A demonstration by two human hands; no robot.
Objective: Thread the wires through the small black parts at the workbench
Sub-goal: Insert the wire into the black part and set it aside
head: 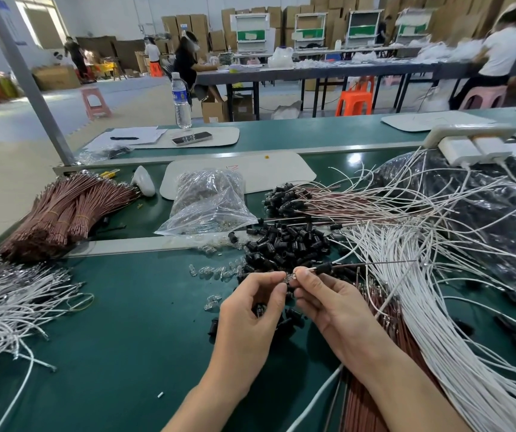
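One small black part point(323, 269) sits threaded on a thin wire point(375, 264), just past the fingertips of the right hand point(328, 302); that hand pinches the wire's near end between thumb and forefinger, and the wire runs off to the right above the spread of white wires point(437, 307). The left hand point(250, 307) meets it tip to tip, pinching a small clear bulb point(290, 279) at the wire's end; its lower fingers curl over a few more black pieces in the palm (how many cannot be told).

Just behind the hands lies the pile of black parts point(284, 244); loose clear bulbs point(216, 271) are scattered to its left on the green workbench point(110, 322). Beyond the pile is a cluster of black parts already on wires point(281, 198); beside it to the left stands a clear plastic bag point(210, 204). Banded bundles of brown wires point(63, 213) lie at the far left; a second heap of white wires point(7, 300) lies near the bench's left edge. Farther back stand a water bottle point(181, 101) and a phone point(191, 138); a white power strip point(468, 135) sits at the right.
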